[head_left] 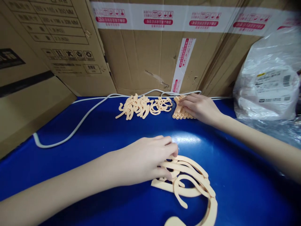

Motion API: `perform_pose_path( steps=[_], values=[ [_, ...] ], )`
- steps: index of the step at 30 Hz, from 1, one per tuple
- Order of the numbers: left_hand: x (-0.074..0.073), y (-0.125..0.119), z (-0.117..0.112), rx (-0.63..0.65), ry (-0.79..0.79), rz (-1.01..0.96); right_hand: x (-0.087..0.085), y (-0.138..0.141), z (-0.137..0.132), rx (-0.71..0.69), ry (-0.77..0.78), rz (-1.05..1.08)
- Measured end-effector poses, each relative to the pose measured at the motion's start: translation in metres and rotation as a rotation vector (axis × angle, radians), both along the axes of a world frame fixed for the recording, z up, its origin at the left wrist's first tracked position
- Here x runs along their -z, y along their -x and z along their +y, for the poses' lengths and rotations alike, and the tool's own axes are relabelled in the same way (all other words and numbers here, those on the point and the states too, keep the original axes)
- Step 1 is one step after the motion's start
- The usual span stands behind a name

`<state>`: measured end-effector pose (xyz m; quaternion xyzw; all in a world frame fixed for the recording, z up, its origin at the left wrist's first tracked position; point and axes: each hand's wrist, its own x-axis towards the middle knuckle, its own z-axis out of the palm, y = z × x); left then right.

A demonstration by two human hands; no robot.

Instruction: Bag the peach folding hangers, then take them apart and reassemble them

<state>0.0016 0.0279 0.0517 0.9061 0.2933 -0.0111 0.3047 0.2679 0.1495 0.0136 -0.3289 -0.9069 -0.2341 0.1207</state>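
My left hand (145, 160) rests on a near pile of pale orange curved plastic hooks (195, 185) on the blue table; its fingers are curled and pinch the top hooks. My right hand (199, 106) reaches to the far side and lies on a neat stack of the same hooks (180, 111), fingers pressed together over it. To the left of that stack lies a loose heap of hooks (143, 106).
Cardboard boxes (150, 53) stand along the back and another box (25, 94) at the left. A white cable (77, 124) runs across the blue table (98, 141). A clear plastic bag (268, 75) sits at the right.
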Motion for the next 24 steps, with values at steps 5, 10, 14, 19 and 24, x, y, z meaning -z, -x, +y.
perform_pose_path(
  steps=[5,10,14,19,24],
  values=[
    [0.007,0.002,0.015,-0.108,0.08,-0.028,0.004,0.0,-0.002,0.015,0.105,0.08],
    [0.006,0.008,0.019,-0.15,0.012,-0.004,0.005,-0.002,-0.005,0.027,0.178,0.134],
    [0.003,0.012,0.017,-0.135,0.017,0.027,0.004,-0.002,-0.007,0.037,0.169,0.129],
    [0.0,0.013,0.016,-0.112,0.051,0.035,0.002,-0.003,-0.006,0.029,0.095,0.025],
    [0.005,0.002,0.037,-0.282,0.028,-0.186,0.0,-0.003,-0.005,0.008,0.031,-0.06]
  ],
)
